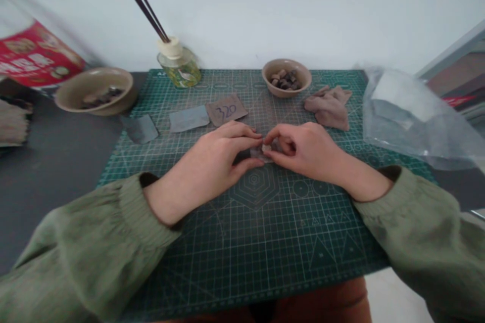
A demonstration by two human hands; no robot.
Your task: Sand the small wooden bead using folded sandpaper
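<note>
Small piece (266, 148): pale, whitish to beige, tiny and blocky; its edges were blurred and its far side was covered by fingertips, so its full shape could not be told. It was just above the middle of the mat, over a thin sheet.
Thin sheet (258, 154): greyish, lying flat beneath the piece, partly hidden by both hands.
Right hand (308, 148): pinched the small piece between thumb and forefinger, the other fingers curled in.
Left hand (215, 156): thumb and fingers stood apart, tips at the sheet's left end; whether they pressed on it could not be told.
Cutting mat (265, 247): green, printed with a pale grid, triangles and nested hexagons.
Abrasive-looking patches: a brown one (226, 109) marked "320", a blue-grey strip (188, 119) beside it, and a darker grey square (140, 129) farther left.
Right bowl (287, 92): tan, holding brown and dark chunks (285, 80).
Crumpled cloth (329, 107): dusty pink-brown, near that bowl.
Diffuser bottle (184, 71): glass, dark reeds leaning left.
Left bowl (78, 91): tan, with small pieces inside, on the dark worktop (56, 176).
Clear bag (394, 128): at the mat's right edge.
</note>
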